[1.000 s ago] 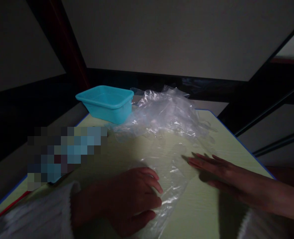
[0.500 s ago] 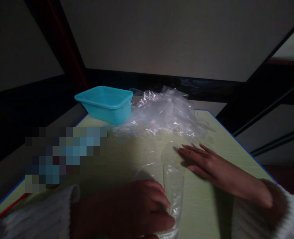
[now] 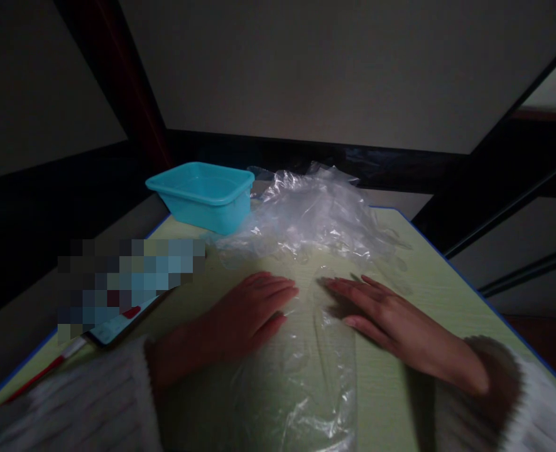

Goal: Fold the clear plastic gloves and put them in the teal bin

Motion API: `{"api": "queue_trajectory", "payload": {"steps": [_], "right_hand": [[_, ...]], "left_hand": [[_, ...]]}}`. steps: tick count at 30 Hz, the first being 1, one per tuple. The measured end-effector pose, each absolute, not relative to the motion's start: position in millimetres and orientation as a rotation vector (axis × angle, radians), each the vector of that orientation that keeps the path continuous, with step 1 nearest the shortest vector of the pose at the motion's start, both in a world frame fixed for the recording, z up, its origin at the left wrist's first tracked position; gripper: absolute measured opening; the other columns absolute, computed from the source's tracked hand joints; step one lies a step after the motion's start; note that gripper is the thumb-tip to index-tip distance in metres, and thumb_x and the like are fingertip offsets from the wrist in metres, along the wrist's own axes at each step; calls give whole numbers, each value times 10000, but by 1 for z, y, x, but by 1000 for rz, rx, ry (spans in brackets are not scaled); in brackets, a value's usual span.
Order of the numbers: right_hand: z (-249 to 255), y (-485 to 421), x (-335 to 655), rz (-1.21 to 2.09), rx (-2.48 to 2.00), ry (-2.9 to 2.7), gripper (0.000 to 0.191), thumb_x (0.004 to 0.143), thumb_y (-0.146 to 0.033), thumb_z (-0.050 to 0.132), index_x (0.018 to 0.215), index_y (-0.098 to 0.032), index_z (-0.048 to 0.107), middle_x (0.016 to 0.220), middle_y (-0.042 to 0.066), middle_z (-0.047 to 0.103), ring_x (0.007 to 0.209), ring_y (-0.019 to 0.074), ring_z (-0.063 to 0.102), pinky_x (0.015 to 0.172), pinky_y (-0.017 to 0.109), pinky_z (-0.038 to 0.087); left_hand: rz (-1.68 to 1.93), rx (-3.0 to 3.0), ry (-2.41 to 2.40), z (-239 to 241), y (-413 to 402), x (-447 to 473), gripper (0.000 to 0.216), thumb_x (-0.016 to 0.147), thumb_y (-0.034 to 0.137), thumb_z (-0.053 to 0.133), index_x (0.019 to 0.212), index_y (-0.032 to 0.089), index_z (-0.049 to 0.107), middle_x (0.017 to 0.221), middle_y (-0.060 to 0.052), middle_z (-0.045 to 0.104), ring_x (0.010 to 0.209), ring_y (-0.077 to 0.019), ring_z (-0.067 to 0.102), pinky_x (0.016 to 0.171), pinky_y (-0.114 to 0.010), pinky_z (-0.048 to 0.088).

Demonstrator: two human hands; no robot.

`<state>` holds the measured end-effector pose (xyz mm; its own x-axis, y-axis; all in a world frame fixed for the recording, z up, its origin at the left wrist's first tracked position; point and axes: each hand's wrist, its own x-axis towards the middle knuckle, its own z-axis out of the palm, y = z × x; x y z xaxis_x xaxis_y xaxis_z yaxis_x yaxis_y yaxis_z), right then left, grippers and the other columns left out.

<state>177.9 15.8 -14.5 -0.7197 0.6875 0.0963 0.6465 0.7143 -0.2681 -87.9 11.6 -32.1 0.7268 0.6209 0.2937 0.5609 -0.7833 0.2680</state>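
A clear plastic glove (image 3: 315, 370) lies flat on the pale green table (image 3: 419, 263) in front of me. My left hand (image 3: 244, 311) rests palm down on the glove's left side, fingers stretched out. On the right side my right hand (image 3: 381, 317) presses flat too, fingers extended toward the far end. Both wrists wear white knitted sleeves. Just beyond the fingertips sits a loose heap of clear plastic gloves (image 3: 315, 216).
A turquoise plastic tub (image 3: 205, 194) stands at the far left of the table, beside the heap. A blurred flat object (image 3: 127, 282) lies at the left edge, with a red-tipped pen (image 3: 46, 370) near it. Dark frame bars and pale wall panels lie behind.
My left hand has moved forward from the glove's near end to its middle and flattened out. My right hand has shifted slightly left. The glove now lies spread lengthwise.
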Motion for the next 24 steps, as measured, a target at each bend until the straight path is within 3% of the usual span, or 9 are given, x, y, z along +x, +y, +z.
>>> {"api": "queue_trajectory", "payload": {"steps": [7,17,24], "right_hand": [[-23,18,174,347,-1069,-2720,533,949,-445,331,1397,-162,286,1352,152,474,1245,279,436,1023,558,335],[-31,46,157,351,-954,-2736,588,938,-520,250,1389,-144,277,1391,182,415,1311,293,337,1052,623,184],[-29,46,160,326,-967,-2616,492,952,-475,277,1339,-178,338,1329,155,499,1207,270,487,1051,624,189]], "left_hand": [[416,2801,1086,-35,19,-86,336,897,178,419,1223,109,466,1251,-132,561,1149,-226,506,1024,-438,325],[529,2824,1195,-35,18,-88,256,902,181,413,1120,97,517,1100,-132,627,1021,-236,572,988,-455,358],[529,2802,1264,-38,21,-91,263,898,184,393,1121,112,512,1100,-129,627,1014,-246,575,981,-490,363]]}}
